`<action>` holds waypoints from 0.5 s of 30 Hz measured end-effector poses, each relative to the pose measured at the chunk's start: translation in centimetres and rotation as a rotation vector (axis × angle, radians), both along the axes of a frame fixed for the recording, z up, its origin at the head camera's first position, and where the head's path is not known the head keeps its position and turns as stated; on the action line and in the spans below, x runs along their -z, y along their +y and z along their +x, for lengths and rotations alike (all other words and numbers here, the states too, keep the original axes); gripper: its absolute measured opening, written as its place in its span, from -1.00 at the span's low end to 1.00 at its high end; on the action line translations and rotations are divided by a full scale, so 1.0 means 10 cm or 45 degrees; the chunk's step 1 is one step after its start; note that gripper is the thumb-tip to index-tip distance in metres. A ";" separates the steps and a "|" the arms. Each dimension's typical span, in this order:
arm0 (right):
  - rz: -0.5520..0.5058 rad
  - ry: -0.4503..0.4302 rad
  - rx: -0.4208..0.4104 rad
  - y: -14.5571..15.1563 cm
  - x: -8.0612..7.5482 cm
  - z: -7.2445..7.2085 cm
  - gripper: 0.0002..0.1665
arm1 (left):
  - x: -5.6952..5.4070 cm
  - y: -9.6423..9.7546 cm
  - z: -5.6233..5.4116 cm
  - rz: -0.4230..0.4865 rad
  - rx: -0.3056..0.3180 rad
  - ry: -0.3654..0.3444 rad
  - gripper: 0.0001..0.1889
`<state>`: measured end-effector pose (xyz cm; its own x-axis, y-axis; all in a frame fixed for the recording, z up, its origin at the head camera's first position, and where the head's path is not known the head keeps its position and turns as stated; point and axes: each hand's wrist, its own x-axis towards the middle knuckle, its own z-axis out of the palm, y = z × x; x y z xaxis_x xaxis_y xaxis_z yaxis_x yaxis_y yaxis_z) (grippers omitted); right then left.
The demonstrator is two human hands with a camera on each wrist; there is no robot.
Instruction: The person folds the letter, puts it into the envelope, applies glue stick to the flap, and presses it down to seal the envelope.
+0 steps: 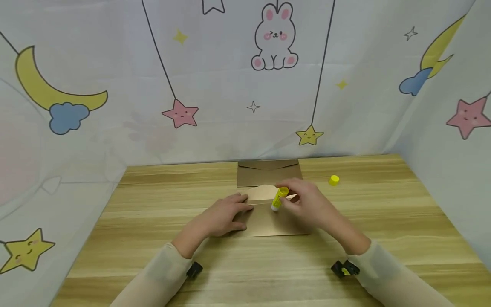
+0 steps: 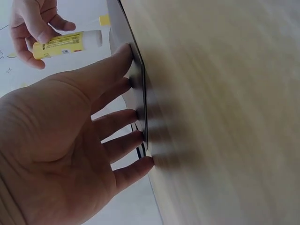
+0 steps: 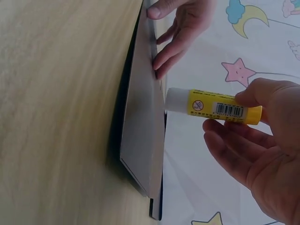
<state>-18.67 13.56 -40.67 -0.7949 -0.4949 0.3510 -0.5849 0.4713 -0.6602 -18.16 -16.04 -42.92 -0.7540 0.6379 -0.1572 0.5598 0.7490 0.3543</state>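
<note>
A brown envelope (image 1: 268,221) lies on the wooden table, its paler flap (image 1: 262,192) opened away from the person. My left hand (image 1: 227,214) rests on the envelope's left end with fingers spread and fairly straight, as the left wrist view also shows. In my right hand (image 1: 307,202) is a yellow glue stick (image 1: 279,199), gripped between thumb and fingers, uncapped. Its white end (image 3: 177,100) points down at the envelope near the flap's fold; whether it touches the paper I cannot tell.
Behind the opened envelope lies a second brown envelope (image 1: 268,174), partly overlapped in view by the flap. The yellow glue cap (image 1: 334,180) stands on the table (image 1: 364,192) at the back right. A patterned white curtain (image 1: 222,85) encloses the table's back and sides.
</note>
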 end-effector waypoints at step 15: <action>0.165 -0.001 -0.077 -0.23 0.11 0.01 -0.57 | 0.02 -0.03 -0.01 0.006 -0.005 -0.039 -0.37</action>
